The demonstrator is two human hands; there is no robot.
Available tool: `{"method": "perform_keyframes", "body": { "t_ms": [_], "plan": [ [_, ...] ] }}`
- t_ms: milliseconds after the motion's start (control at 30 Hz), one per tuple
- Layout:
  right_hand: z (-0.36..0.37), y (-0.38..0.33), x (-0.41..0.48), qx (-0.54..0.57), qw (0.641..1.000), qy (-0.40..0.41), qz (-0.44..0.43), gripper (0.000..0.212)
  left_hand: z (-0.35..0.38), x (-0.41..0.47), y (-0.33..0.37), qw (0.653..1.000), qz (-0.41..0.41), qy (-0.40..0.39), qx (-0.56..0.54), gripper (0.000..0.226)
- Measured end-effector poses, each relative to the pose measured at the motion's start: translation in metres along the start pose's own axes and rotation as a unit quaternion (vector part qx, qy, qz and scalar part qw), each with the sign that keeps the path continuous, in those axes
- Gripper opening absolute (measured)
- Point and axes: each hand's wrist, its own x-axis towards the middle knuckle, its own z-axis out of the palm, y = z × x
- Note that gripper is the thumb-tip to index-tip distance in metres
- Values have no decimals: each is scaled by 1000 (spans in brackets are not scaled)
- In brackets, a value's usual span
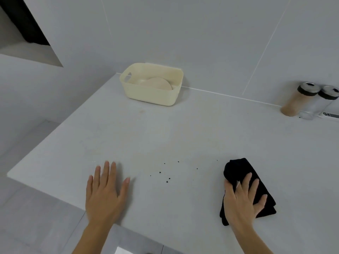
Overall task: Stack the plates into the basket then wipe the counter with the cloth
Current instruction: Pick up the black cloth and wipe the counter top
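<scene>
Counter [183, 136]: pale grey slab. Its left edge runs diagonally from the back wall down to a front-left corner; the front edge cuts across below the person's wrists. The back edge meets a tiled wall [201, 43] along a light seam.

Basket [152, 92]: cream plastic, slot handle in its left end, set at the back of the counter close to the wall seam and near the left edge. Plates [159, 83]: pale round ones lie inside it, tilted against each other; how many there are cannot be told.

Cloth [256, 182]: black, folded into a long strip, lying at the front right of the counter, near the front edge.

Right hand [242, 200]: palm down on the cloth, fingers spread and flat, thumb over the cloth's left border; not gripping.

Left hand [104, 195]: palm down and flat on the bare counter near the front edge, fingers loosely spread, holding nothing, well apart from the cloth.

Crumbs [167, 179]: small dark specks scattered between the two hands, nearer the front.

Shaker jars [300, 99]: two with dark perforated caps, one with tan contents and one clear, at the far right by the wall.

Open room: a wide bare stretch of counter between basket, jars and hands.
</scene>
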Motion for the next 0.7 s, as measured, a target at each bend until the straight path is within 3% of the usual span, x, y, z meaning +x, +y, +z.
{"method": "perform_keyframes", "body": {
  "t_ms": [233, 367, 500, 600, 700],
  "plan": [
    [34, -48, -13, -33, 999, 8, 33, 56, 8, 10, -13, 1000, 29, 4, -6, 79],
    [64, -75, -30, -85, 996, -1, -6, 53, 9, 11, -13, 998, 54, -5, -21, 66],
    [88, -104, -52, -170, 979, 6, -109, 71, 12, 13, -15, 997, 76, -7, -28, 60],
    [98, -121, -63, -114, 973, -5, -202, 59, 14, 16, -16, 996, 83, -11, -26, 62],
    [95, -135, -67, 20, 983, -30, -180, 49, 18, 19, -17, 996, 89, 7, -31, 64]
  ]
}}
